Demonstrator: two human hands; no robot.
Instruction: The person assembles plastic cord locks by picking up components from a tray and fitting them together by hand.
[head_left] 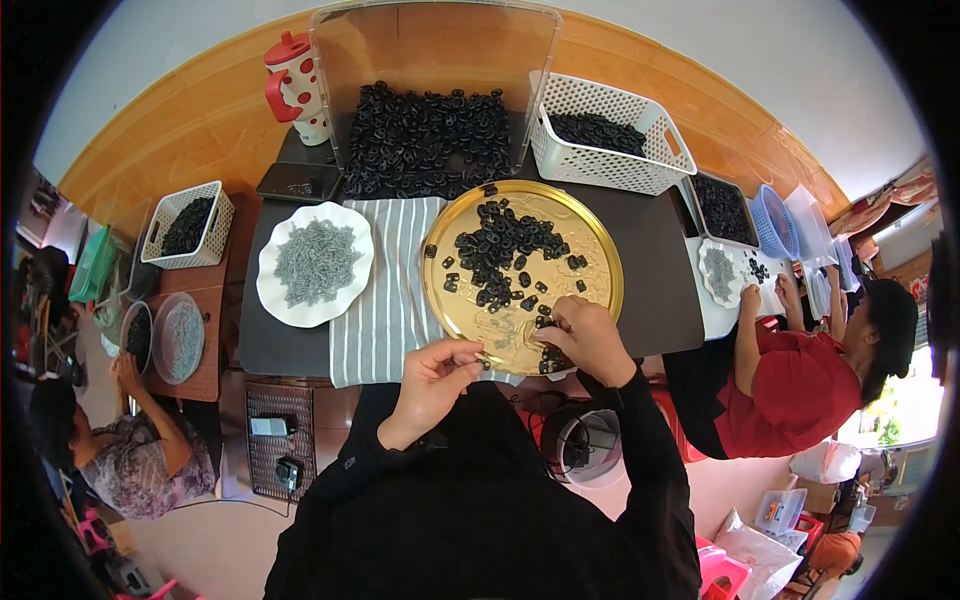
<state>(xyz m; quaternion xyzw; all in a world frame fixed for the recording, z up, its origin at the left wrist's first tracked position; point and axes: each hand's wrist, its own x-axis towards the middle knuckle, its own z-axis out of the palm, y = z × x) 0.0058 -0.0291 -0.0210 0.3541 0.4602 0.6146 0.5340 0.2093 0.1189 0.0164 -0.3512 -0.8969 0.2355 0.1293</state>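
Note:
A round gold tray (597, 262) lies before me, with a loose pile of small black plastic parts (510, 240) on it. At the tray's near rim my left hand (432, 383) has thumb and index finger pinched on something tiny that I cannot make out. Over the near right part of the tray, my right hand (588, 338) is closed, its fingertips on a small black plastic part. More black parts (552, 360) lie beneath these fingers, half hidden. To the left, a white scalloped plate (270, 290) holds a heap of small grey pieces (318, 260).
A striped cloth (385, 300) lies between plate and tray. Behind stand a clear bin (440, 50) and a white basket (610, 165), both holding black parts, and a red-and-white tumbler (300, 90). A phone (299, 182) lies nearby. Other people sit left (150, 450) and right (800, 385).

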